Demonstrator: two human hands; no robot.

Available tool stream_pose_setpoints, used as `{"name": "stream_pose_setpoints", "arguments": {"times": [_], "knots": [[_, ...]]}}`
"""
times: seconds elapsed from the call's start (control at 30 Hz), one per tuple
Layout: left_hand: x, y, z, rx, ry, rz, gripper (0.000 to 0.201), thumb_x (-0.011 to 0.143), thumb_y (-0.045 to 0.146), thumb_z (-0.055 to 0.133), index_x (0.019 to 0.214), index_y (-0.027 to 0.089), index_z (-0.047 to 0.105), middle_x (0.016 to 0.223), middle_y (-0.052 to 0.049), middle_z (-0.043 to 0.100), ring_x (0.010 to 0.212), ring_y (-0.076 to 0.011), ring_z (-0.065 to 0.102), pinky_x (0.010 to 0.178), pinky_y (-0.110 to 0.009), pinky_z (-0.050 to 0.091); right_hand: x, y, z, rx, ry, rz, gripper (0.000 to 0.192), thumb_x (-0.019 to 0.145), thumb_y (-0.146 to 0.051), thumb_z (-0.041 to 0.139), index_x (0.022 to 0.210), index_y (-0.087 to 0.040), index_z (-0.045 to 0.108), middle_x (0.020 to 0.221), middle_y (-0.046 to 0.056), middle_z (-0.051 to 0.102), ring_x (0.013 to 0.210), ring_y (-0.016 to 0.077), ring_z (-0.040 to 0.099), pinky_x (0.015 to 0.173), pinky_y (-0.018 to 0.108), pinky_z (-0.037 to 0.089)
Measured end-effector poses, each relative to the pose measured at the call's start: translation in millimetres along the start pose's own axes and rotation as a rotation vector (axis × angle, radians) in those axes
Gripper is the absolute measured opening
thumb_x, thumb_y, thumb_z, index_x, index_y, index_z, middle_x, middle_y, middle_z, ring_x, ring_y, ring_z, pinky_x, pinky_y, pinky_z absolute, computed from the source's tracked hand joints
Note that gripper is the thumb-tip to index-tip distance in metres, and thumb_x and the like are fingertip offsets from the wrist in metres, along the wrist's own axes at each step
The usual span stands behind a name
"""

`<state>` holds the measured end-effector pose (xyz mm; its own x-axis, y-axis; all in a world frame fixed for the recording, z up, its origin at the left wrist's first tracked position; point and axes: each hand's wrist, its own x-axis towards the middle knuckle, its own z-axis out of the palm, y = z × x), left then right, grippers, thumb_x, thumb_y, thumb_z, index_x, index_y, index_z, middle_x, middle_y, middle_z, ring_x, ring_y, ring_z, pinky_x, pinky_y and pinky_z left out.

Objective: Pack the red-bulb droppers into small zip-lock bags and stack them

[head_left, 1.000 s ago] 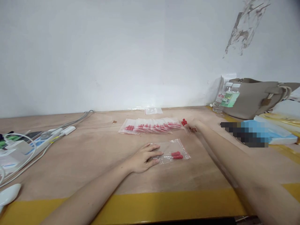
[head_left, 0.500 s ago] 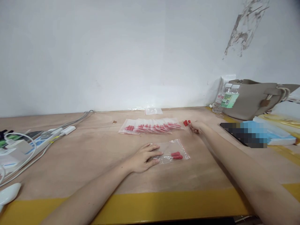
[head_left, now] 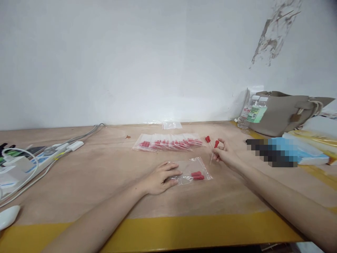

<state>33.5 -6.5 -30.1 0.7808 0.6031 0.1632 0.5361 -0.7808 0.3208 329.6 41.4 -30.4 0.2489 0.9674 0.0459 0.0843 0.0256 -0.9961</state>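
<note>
Left hand [head_left: 160, 179] flat, fingers released, pressing bag [head_left: 193, 171] onto bench [head_left: 105, 175]. Right hand [head_left: 223, 154] fingers pinching red-capped dropper [head_left: 213, 151], just right of bag, near filled bags [head_left: 168, 142].

Both arms extended forward.
Left hand [head_left: 160, 178] flat, palm down, fingers spread; right hand [head_left: 223, 154] raised slightly, fingertips pinched together.

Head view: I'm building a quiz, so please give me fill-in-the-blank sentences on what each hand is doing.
The left hand rests flat on a clear ___ bag.
The right hand pinches a dropper with a ___ bulb.
A row of filled bags lies ___ the open bag.

Missing: zip; red; behind
</note>
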Motion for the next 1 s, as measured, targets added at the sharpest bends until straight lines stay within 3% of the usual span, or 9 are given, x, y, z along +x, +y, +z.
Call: {"name": "stream_pose_setpoints", "arguments": {"times": [0.2, 0.43, 0.6, 0.77, 0.9, 1.0], "knots": [[0, 2, -1.3, 0.011, 0.010, 0.000, 0.043, 0.088, 0.041, 0.040, 0.129, 0.025, 0.038, 0.135, -0.005, 0.037, 0.125, -0.0192, 0.031, 0.106, -0.040, 0.020, -27, 20, 13, 0.226, 0.004, 0.038, 0.042, 0.067, -0.016, 0.061, 0.092, -0.024, 0.028, 0.058, -0.008, 0.054, 0.050, 0.0113, 0.060, 0.052, 0.023, 0.052], [0, 6, -3.2, -0.038, 0.048, 0.015, 0.049, 0.088, 0.038, 0.042, 0.132, 0.024, 0.028, 0.130, -0.005, 0.041, 0.120, -0.0211, 0.036, 0.103, -0.040, 0.026, -43, 15, 9, 0.229, -0.267, 0.143, 0.016, 0.076, -0.020, 0.054, 0.083, -0.021, 0.039, 0.064, -0.001, 0.060, 0.059, 0.0112, 0.061, 0.060, 0.025, 0.051], [1, 6, -3.0, -0.035, 0.054, 0.016, 0.049, 0.087, 0.037, 0.043, 0.132, 0.023, 0.029, 0.130, -0.005, 0.042, 0.120, -0.0217, 0.035, 0.102, -0.040, 0.027, -39, 21, 1, -0.101, -0.318, -0.012, 0.020, 0.064, -0.026, 0.066, 0.076, -0.017, 0.054, 0.069, -0.001, 0.061, 0.061, 0.0085, 0.055, 0.060, 0.020, 0.045], [1, 6, -4.2, -0.039, 0.048, 0.018, 0.048, 0.087, 0.036, 0.044, 0.131, 0.022, 0.030, 0.128, -0.006, 0.043, 0.118, -0.0214, 0.038, 0.102, -0.040, 0.027, -34, 26, 7, -0.400, -0.382, -0.212, 0.020, 0.064, -0.031, 0.064, 0.075, -0.015, 0.065, 0.060, -0.002, 0.054, 0.052, 0.0078, 0.043, 0.049, 0.020, 0.036], [2, 7, -4.9, -0.033, 0.052, 0.009, 0.048, 0.087, 0.036, 0.044, 0.130, 0.021, 0.031, 0.127, -0.006, 0.045, 0.117, -0.0210, 0.038, 0.102, -0.039, 0.028, -39, 19, 14, -0.452, -0.451, -0.359, 0.019, 0.069, -0.034, 0.059, 0.074, -0.018, 0.070, 0.064, 0.000, 0.054, 0.061, 0.0108, 0.048, 0.058, 0.021, 0.039], [2, 6, -4.0, -0.015, 0.050, 0.010, 0.048, 0.087, 0.036, 0.044, 0.131, 0.021, 0.032, 0.129, -0.006, 0.043, 0.119, -0.0202, 0.037, 0.103, -0.038, 0.027, -40, 11, 11, -0.374, -0.605, -0.307, 0.021, 0.072, -0.035, 0.056, 0.077, -0.019, 0.069, 0.072, 0.001, 0.060, 0.072, 0.0132, 0.053, 0.068, 0.024, 0.042]]}}
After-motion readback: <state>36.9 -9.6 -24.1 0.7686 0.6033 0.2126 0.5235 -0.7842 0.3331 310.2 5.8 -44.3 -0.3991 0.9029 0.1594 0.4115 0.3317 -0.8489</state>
